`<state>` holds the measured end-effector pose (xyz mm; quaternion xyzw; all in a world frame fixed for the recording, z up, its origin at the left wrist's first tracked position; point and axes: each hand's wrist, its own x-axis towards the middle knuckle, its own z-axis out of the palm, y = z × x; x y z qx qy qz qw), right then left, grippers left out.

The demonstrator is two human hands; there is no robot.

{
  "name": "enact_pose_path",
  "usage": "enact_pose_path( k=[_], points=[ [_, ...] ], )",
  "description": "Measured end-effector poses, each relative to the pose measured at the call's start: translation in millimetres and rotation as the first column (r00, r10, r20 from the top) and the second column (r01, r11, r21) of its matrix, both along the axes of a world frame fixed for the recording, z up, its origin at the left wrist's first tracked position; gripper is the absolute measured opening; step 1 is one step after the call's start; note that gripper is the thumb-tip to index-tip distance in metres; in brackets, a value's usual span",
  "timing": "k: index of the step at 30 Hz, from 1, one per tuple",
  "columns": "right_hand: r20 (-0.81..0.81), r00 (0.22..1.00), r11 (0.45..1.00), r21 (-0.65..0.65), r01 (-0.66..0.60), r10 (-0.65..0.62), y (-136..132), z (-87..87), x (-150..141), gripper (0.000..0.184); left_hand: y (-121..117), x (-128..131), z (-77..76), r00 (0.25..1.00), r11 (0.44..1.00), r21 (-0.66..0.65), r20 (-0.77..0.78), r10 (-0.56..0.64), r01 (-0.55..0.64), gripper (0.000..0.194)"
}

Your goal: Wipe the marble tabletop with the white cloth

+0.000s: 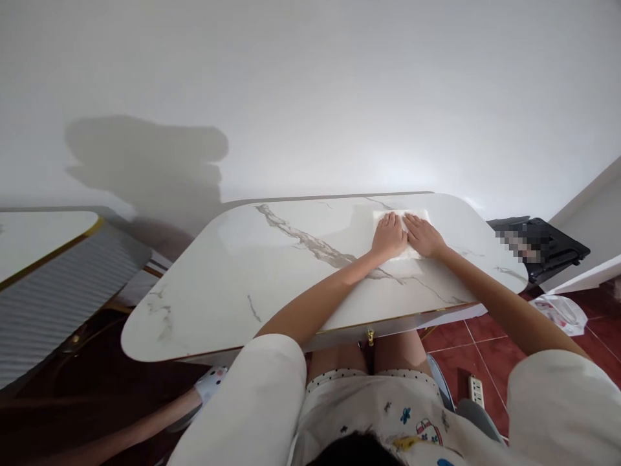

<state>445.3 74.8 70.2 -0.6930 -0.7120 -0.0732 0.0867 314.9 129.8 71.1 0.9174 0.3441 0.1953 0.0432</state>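
A white cloth or tissue (418, 217) lies flat on the far right part of a white marble table (252, 272). My left hand (389, 234) rests palm down on it with the fingers stretched out flat. Beside it, touching, my right hand (423, 235) also lies flat on the cloth, fingers extended. Both hands cover most of the cloth, so only its far edge and right corner show.
A second white-topped piece of furniture with ribbed grey sides (53, 285) stands at the left. A black object (538, 246) sits beyond the table's right end. A plastic bag (560, 312) and a power strip (477, 388) lie on the red tile floor.
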Motion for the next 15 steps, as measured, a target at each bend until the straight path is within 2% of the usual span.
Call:
enact_pose_path(
  k=[4, 8, 12, 15],
  points=[
    [-0.003, 0.999, 0.998, 0.04, -0.054, 0.054, -40.2, -4.8, -15.1, 0.055, -40.7, -21.4, -0.2, 1.0, 1.0, -0.017, 0.001, -0.002, 0.002, 0.055],
    [0.004, 0.99, 0.988, 0.06, -0.139, 0.139, -84.6, -6.2, -26.9, 0.056, -82.5, -39.3, -2.1, 1.0, 0.989, -0.145, 0.006, 0.031, -0.03, 0.058],
    [-0.032, 0.976, 0.976, 0.038, -0.214, 0.216, -122.1, -2.4, -22.2, 0.056, -121.7, -42.7, 3.2, 0.997, 0.938, -0.342, 0.031, 0.072, -0.057, 0.063],
    [-0.063, 0.958, 0.96, 0.023, -0.28, 0.281, -137.6, 0.3, -1.0, 0.055, -143.3, -30.1, 13.0, 0.994, 0.881, -0.469, 0.049, 0.097, -0.063, 0.067]
  ],
)
